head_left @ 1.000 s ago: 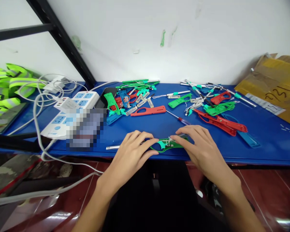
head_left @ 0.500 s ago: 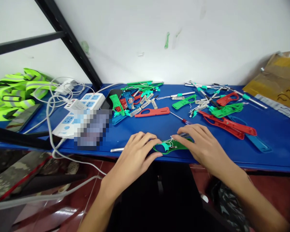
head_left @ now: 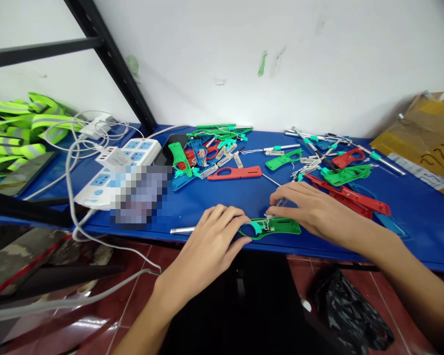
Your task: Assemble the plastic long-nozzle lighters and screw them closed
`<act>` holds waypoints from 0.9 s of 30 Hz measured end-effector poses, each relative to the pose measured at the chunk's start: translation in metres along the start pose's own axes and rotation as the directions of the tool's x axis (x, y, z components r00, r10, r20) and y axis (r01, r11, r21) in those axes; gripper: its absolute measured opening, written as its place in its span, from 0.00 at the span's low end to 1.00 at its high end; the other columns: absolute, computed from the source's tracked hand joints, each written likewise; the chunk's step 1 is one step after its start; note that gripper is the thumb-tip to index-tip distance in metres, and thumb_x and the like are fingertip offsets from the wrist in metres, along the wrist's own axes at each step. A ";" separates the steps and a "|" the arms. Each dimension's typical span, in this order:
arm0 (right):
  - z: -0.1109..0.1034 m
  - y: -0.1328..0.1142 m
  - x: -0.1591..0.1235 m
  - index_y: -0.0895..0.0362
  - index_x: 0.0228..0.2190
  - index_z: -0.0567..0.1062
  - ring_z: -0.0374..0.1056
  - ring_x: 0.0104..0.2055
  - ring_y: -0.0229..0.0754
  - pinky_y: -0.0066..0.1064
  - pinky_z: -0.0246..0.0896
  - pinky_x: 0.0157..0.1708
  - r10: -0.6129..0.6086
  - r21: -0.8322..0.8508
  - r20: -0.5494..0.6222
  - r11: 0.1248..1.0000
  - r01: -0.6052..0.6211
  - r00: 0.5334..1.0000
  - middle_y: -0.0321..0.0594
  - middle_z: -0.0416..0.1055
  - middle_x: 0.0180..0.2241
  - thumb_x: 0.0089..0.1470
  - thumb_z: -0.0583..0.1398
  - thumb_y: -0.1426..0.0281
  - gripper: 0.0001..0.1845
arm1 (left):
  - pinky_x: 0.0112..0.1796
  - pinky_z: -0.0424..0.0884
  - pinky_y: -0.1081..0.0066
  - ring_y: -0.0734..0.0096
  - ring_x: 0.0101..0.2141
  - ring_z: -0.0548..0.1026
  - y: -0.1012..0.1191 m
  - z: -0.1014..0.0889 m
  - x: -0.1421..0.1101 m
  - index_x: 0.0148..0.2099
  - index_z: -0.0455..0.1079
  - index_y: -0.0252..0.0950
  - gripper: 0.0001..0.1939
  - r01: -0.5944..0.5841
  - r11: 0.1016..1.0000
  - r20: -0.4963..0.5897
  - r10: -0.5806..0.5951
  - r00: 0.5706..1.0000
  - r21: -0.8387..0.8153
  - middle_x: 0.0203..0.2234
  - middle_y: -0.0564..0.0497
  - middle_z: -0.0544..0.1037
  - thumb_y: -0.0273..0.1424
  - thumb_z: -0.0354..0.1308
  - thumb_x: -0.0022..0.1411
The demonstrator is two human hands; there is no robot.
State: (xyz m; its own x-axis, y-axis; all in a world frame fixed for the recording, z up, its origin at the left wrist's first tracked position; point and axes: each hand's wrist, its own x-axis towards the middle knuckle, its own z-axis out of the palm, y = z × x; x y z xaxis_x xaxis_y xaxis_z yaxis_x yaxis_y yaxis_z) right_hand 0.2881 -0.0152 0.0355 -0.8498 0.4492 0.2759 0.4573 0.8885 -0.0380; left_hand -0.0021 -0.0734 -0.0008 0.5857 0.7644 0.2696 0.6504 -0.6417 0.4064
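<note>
Near the front edge of the blue tabletop lies a green lighter casing half (head_left: pixel 286 226), open side up. My left hand (head_left: pixel 220 234) grips its left part, thumb and fingers around the loop end. In the casing sit a teal trigger (head_left: pixel 256 228) and thin white wires (head_left: pixel 267 224). A silver lighter tube (head_left: pixel 182 230) sticks out to the left from under my left hand. Above the casing, my right hand (head_left: pixel 305 206) pinches a clear lighter fuel tank (head_left: pixel 280 202), partly hidden by the fingers. A screwdriver shaft (head_left: pixel 271 180) shows just behind that hand.
Red, green and blue lighter parts lie in piles behind, with a red casing half (head_left: pixel 240 172) nearest the middle. A white power strip (head_left: pixel 96 190) with cables and a blurred rectangular item (head_left: pixel 142 195) are at left. A cardboard box (head_left: pixel 425 135) stands at right.
My right hand has lifted off the casing's right end and turned, so the clear tank shows in its fingers. My left hand keeps its grip. The view has shifted slightly.
</note>
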 end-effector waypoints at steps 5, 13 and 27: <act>-0.005 -0.004 -0.003 0.54 0.53 0.82 0.74 0.50 0.48 0.40 0.69 0.51 0.008 -0.029 0.009 1.000 -0.008 1.000 0.48 0.78 0.50 0.71 0.56 0.81 0.20 | 0.54 0.72 0.54 0.56 0.54 0.75 -0.002 0.001 -0.002 0.64 0.71 0.39 0.15 -0.019 1.000 -0.021 0.019 1.000 0.015 0.57 0.46 0.79 0.33 0.59 0.79; -0.003 -0.028 -0.023 0.54 0.54 0.83 0.75 0.47 0.47 0.39 0.70 0.48 0.114 0.000 0.007 0.994 -0.114 0.994 0.47 0.79 0.49 0.75 0.56 0.75 0.17 | 0.57 0.70 0.52 0.54 0.53 0.75 0.001 0.009 -0.002 0.59 0.73 0.39 0.18 -0.026 0.998 -0.076 0.030 0.997 0.054 0.55 0.46 0.80 0.39 0.67 0.73; -0.002 -0.042 -0.029 0.55 0.54 0.82 0.74 0.47 0.48 0.40 0.68 0.47 0.191 0.068 0.035 0.979 -0.193 0.981 0.48 0.78 0.50 0.77 0.54 0.70 0.17 | 0.58 0.69 0.50 0.53 0.55 0.76 0.008 0.015 0.002 0.56 0.76 0.37 0.20 -0.009 0.998 -0.130 0.016 0.991 0.058 0.56 0.44 0.81 0.48 0.62 0.76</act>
State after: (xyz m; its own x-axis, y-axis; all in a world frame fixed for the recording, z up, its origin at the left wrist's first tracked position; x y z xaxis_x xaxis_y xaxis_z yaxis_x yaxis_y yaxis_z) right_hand 0.2936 -0.0660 0.0306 -0.7551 0.6138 0.2302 0.5941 0.7892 -0.1555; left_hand 0.0116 -0.0783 -0.0102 0.5286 0.7554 0.3872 0.6719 -0.6511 0.3530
